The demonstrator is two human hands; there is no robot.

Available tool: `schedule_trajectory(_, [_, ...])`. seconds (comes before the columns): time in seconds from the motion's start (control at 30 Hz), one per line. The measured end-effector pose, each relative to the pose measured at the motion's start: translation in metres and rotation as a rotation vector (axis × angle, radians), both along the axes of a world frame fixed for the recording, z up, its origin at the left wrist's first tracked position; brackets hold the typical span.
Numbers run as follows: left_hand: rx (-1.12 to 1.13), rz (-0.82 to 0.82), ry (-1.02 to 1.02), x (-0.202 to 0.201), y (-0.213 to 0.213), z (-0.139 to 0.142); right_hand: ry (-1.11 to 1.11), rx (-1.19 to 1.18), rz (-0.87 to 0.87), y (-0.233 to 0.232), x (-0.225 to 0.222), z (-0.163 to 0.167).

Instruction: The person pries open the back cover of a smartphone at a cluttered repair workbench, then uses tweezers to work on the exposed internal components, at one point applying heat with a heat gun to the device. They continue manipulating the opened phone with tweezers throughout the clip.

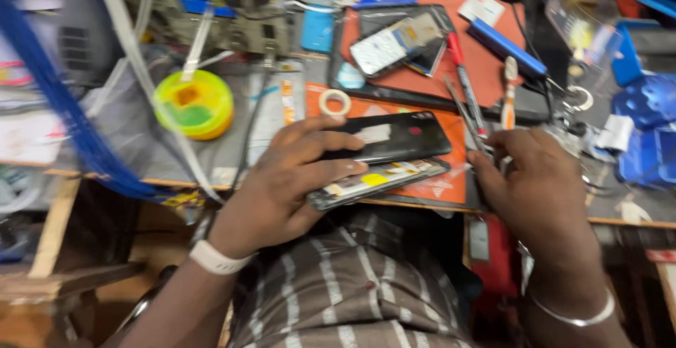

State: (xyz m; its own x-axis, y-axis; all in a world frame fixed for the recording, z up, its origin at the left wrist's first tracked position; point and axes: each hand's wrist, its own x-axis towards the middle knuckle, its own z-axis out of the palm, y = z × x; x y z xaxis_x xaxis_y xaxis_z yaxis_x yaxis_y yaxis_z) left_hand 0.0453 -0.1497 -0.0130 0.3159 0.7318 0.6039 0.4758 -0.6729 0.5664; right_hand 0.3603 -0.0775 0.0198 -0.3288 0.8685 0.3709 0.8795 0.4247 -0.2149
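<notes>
Already the phone lay in two pieces. At far left a round yellow-and-green plastic tub [194, 103] sat on the grey bench top [134, 133], well apart from the work. The left hand [285, 179] was clamped on both pieces: fingers across the glossy black rectangular back cover [405, 135], thumb under the opened phone body [384, 179] with its yellow and silver internals facing up. Behind them lay an orange rubber work mat [429, 191] and a small white tape ring [334, 101]. The right hand [539, 189] was curled near a pair of thin metal tweezers [466, 117]; whether it gripped anything I could not tell. Judging by this, opening was done; inside work and closing remained.
</notes>
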Motion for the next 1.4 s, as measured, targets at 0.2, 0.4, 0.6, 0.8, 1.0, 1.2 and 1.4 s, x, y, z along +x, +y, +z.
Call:
schedule_trajectory(0.2, [-0.022, 0.015, -0.011, 0.006, 0.007, -0.001, 0.196, 0.136, 0.204, -0.018, -0.011, 0.008])
schedule_trajectory(0.4, [-0.043, 0.004, -0.001, 0.007, 0.011, -0.006, 0.281, 0.228, 0.425, -0.023, -0.029, 0.008])
schedule_trajectory(0.6, [-0.049, 0.008, 0.039, 0.012, 0.012, 0.002, 0.355, 0.070, 0.437, -0.014, -0.034, -0.010])
schedule_trajectory(0.8, [0.114, 0.077, 0.084, -0.007, -0.016, 0.024, 0.489, 0.015, 0.417, -0.016, -0.045, -0.017])
schedule_trajectory(1.0, [0.257, 1.106, -0.246, -0.047, -0.070, 0.040, 0.430, 0.067, 0.418, -0.013, -0.041, -0.029])
schedule_trajectory(1.2, [0.056, 1.118, -0.098, -0.166, -0.041, 0.028, 0.494, 0.061, 0.412, -0.015, -0.041, -0.031])
schedule_trajectory(1.4, [-0.311, 1.116, -0.018, -0.182, 0.004, 0.012, 0.524, 0.026, 0.376, -0.018, -0.046, -0.026])
